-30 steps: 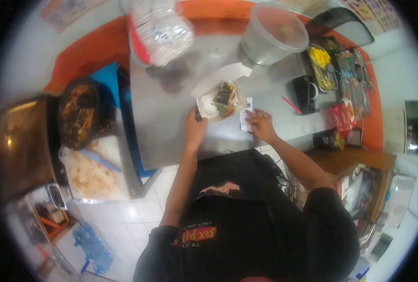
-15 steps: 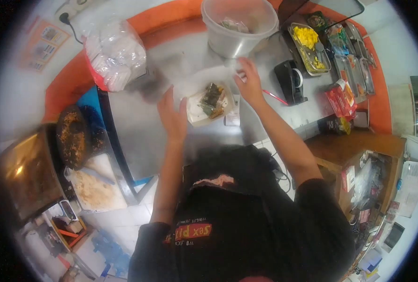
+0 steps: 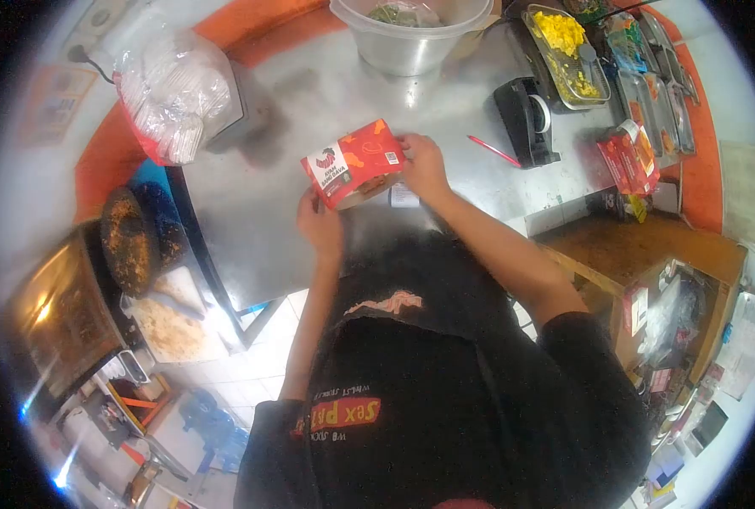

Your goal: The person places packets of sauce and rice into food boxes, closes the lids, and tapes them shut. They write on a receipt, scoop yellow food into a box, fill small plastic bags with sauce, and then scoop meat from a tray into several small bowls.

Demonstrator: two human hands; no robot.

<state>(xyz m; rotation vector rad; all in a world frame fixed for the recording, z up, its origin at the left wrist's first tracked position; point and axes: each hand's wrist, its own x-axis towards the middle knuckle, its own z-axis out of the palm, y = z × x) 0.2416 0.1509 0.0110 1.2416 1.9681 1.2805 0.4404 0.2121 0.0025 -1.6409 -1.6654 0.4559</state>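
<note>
A red and white cardboard takeaway box [image 3: 356, 163] is between my two hands above the steel table, its printed lid folded over and turned up. A gap shows along the side nearest me, with some brown food inside. My left hand [image 3: 318, 222] is closed on the box's near left corner. At the right end my right hand [image 3: 423, 167] grips the edge, fingers bent around it. Just below the box lies a small white paper slip [image 3: 404, 197], partly covered.
A clear plastic tub [image 3: 409, 55] stands at the back. Right of it are a black tape dispenser [image 3: 522, 127], a red pen [image 3: 493, 151], a tray of yellow food [image 3: 583, 85] and folded red boxes [image 3: 628, 161]. A plastic-wrapped stack [image 3: 178, 97] sits at left.
The box's lid has come down over the food, so its red printed side now shows. Both hands, apart from the box before, have closed on its ends.
</note>
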